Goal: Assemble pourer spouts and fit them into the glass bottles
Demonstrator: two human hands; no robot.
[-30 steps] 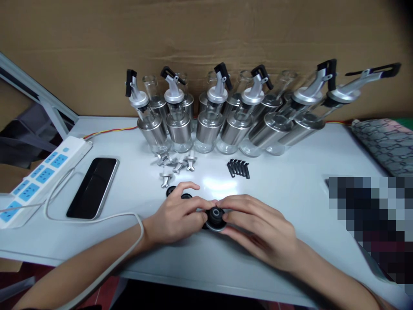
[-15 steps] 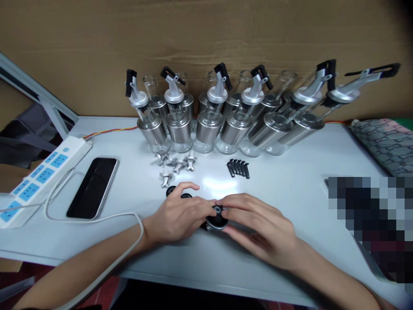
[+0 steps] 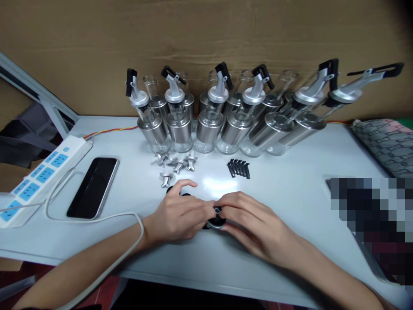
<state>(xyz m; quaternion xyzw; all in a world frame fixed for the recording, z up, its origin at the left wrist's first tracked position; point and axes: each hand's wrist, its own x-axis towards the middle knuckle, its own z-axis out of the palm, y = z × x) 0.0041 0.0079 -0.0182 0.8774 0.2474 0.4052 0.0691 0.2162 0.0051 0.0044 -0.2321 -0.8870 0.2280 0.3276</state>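
Observation:
Between my fingertips is a pourer spout point(image 3: 217, 220), its round black underside facing up with a silver rim around it. My left hand point(image 3: 185, 217) grips it from the left, index finger lifted and curled. From the right, my right hand point(image 3: 254, 224) pinches the same piece, fingers on top and thumb below. Black round stoppers point(image 3: 186, 196) lie partly hidden behind my left hand. Beyond them is a loose group of silver spout pieces point(image 3: 179, 165). Small black levers point(image 3: 238, 168) lie in a neat row on the table, past my right hand.
Several glass-and-steel bottles point(image 3: 209, 129) stand along the back, the front ones topped with silver pourers. A phone point(image 3: 92, 188) and a white power strip point(image 3: 45, 178) lie at left. A white cable point(image 3: 137, 228) crosses my left forearm. Patterned fabric point(image 3: 383, 146) is at right.
Both hands still hold the spout in nearly the same place. My fingers have shifted slightly on it, and the spout has tilted or turned a little.

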